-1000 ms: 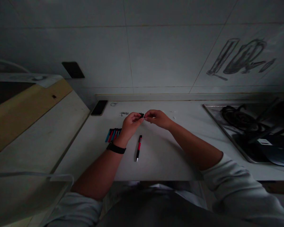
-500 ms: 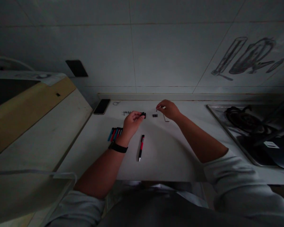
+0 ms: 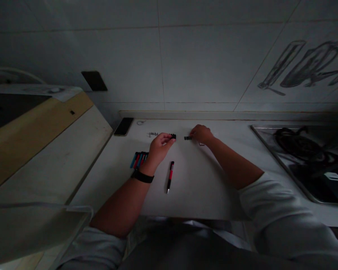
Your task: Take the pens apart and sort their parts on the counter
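Observation:
My left hand [image 3: 161, 145] pinches a small black ribbed part [image 3: 173, 136] between thumb and fingers, just above the white counter. To its right lie a few small dark pieces [image 3: 187, 138] in a short row. My right hand [image 3: 202, 132] is low over the counter beside these pieces, fingers curled down; what they hold, if anything, is hidden. Under that hand a thin bent rod [image 3: 201, 144], like a hex key, shows only in part. Left of my left hand, several small screws [image 3: 153, 134] stand in a line. A red and black pen [image 3: 170, 177] lies nearer me.
Several blue and red pens [image 3: 139, 159] lie beside my left wrist. A phone [image 3: 124, 126] and a small ring [image 3: 140, 122] are at the back left. A stove [image 3: 293, 165] is set into the counter at right; a slanted panel [image 3: 73, 150] borders the left.
My right hand has come down and slightly right, now covering most of the bent rod. The small shiny thing at its fingertips no longer shows. My left hand keeps its hold.

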`<state>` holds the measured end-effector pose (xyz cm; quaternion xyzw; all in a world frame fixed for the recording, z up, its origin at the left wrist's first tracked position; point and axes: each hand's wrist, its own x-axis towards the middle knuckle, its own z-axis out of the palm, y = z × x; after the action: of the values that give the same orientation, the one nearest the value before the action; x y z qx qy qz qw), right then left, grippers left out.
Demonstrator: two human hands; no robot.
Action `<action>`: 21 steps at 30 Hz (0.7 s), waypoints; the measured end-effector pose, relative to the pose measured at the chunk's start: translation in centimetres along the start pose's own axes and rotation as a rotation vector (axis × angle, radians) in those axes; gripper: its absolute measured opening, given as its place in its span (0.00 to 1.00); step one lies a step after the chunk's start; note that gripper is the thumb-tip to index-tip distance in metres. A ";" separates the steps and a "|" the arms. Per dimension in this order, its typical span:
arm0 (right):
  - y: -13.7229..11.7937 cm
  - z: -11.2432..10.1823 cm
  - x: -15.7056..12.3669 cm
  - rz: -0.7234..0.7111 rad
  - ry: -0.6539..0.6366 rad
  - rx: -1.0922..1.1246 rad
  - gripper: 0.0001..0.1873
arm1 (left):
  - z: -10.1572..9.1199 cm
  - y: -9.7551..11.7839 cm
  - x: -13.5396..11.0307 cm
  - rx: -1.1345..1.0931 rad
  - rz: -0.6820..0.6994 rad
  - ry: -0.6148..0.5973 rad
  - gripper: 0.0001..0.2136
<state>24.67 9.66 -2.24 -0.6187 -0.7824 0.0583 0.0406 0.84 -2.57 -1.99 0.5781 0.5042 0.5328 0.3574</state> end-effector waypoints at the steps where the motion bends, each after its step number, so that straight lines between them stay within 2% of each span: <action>1: 0.0 0.1 0.0 0.001 0.005 0.004 0.13 | 0.0 0.0 0.0 -0.005 0.002 0.000 0.11; 9: 0.5 -0.3 -0.7 -0.011 0.033 0.003 0.13 | 0.0 -0.1 0.1 -0.046 0.012 -0.012 0.10; 14: 0.8 -1.0 -1.8 -0.009 0.052 -0.021 0.12 | -0.1 -0.3 0.1 0.012 0.034 -0.021 0.10; 17: 0.3 -1.5 -3.1 -0.056 0.156 0.087 0.11 | -0.1 -0.2 -0.1 0.121 0.113 -0.036 0.07; 19: -0.5 -1.7 -4.6 -0.156 0.220 0.227 0.12 | -0.1 0.1 -0.4 0.241 0.203 -0.058 0.06; 21: -1.4 -1.6 -6.4 -0.270 0.202 0.372 0.14 | 0.0 0.6 -0.7 0.351 0.316 -0.098 0.06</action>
<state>24.97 3.19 -0.37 -0.4932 -0.8257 0.1332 0.2393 1.00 -3.40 -1.64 0.7282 0.4744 0.4576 0.1877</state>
